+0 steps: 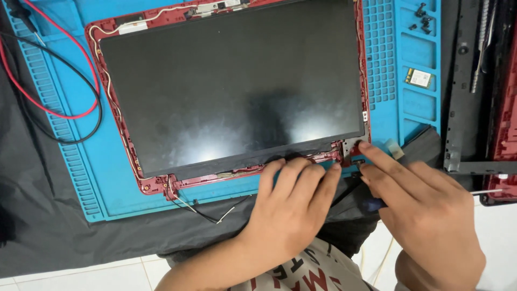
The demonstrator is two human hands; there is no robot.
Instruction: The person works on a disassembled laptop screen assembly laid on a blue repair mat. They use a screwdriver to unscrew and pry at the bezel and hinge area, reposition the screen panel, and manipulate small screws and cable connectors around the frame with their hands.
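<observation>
Lying flat, laptop screen (231,86) lengthwise left-right

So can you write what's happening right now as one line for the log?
left hand: fingers pressing laptop screen frame lower edge | right hand: fingertips on hinge bracket | underneath: blue mat | screws: mat tray

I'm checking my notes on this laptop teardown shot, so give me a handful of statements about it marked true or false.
1. The screen panel lies in a red frame on a blue mat. True.
2. The left hand rests flat on the middle of the screen. False: its fingertips press the lower edge of the frame.
3. The right hand reaches to the metal hinge at the frame's lower right corner. True.
4. Loose screws sit in a mat compartment at the upper right. True.
5. The red and black wires lie across the screen. False: they lie on the mat, left of the frame.
</observation>
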